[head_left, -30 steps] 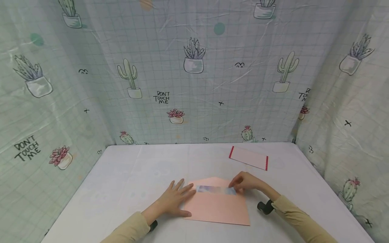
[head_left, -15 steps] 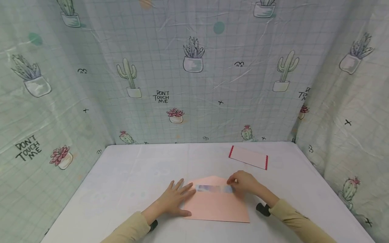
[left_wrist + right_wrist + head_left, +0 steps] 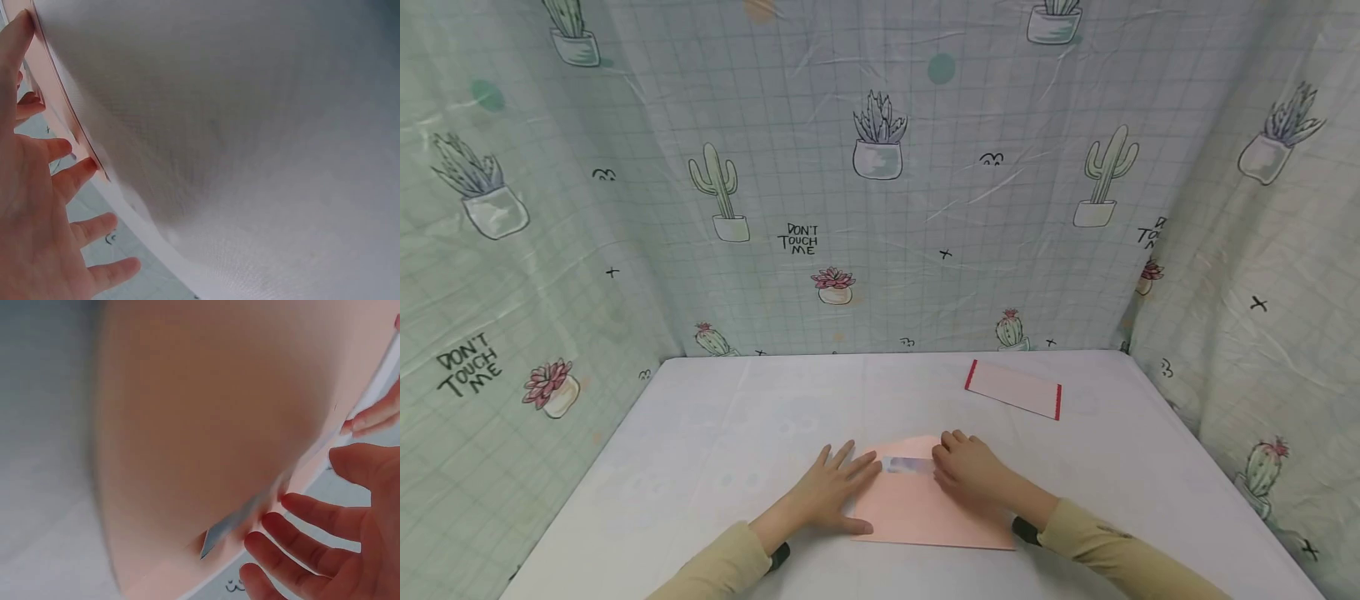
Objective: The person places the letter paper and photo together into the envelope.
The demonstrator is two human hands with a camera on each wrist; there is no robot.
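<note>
A peach-pink envelope [image 3: 917,517] lies on the white table with its pointed flap toward the back. A blue-purple paper strip or card [image 3: 906,464] shows along its opening; its right part is hidden behind my right hand [image 3: 973,471]. That hand reaches across the envelope with bent fingers at the strip. In the right wrist view, the thumb of the right hand [image 3: 350,525] stands apart from the fingers, and the strip's corner [image 3: 219,534] pokes out of the envelope. My left hand [image 3: 831,496] rests with spread fingers on the envelope's left edge, thumb near its front corner.
Farther back on the right of the table [image 3: 737,433] lies a pale pink slip with red ends [image 3: 1015,388]. A cactus-print curtain [image 3: 880,225] hangs behind the table and on both sides. A black wrist device [image 3: 1025,531] shows under the right wrist.
My right hand has moved left along the strip, from its right end to about its middle, and now covers more of it. The left hand stays where it was.
</note>
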